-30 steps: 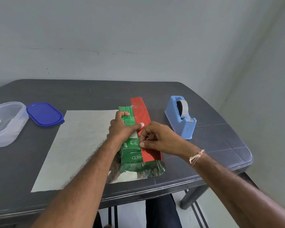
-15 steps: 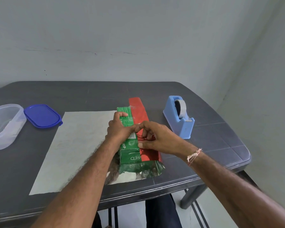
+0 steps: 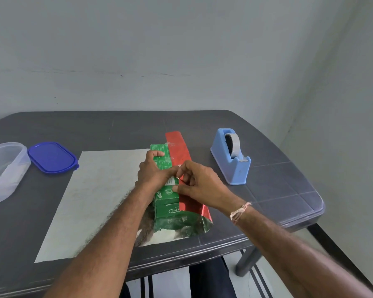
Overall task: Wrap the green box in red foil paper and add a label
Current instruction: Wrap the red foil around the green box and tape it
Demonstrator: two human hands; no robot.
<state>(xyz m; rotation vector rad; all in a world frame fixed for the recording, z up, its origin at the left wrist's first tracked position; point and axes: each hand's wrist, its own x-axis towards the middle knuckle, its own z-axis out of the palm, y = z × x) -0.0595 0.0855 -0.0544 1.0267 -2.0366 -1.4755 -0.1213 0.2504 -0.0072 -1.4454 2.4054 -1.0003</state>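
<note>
The green box (image 3: 167,203) lies lengthwise on the foil paper, whose white back (image 3: 99,190) spreads out to the left. The paper's red side (image 3: 178,147) is folded up over the box's right edge, with a bit of clear tape at the far end. My left hand (image 3: 153,175) grips the box from the left, fingers over its far part and thumb across the top. My right hand (image 3: 200,186) pinches the red paper's edge at the middle of the box, right against my left thumb. The near end of the paper stands open and shiny.
A blue tape dispenser (image 3: 233,160) stands to the right of the box. A blue lid (image 3: 52,157) and a clear plastic container (image 3: 4,168) sit at the far left. The dark table's (image 3: 278,190) front edge runs just below the paper.
My right hand's fingers have closed in leftward on the red edge until they meet my left thumb. My left hand and the box have stayed put.
</note>
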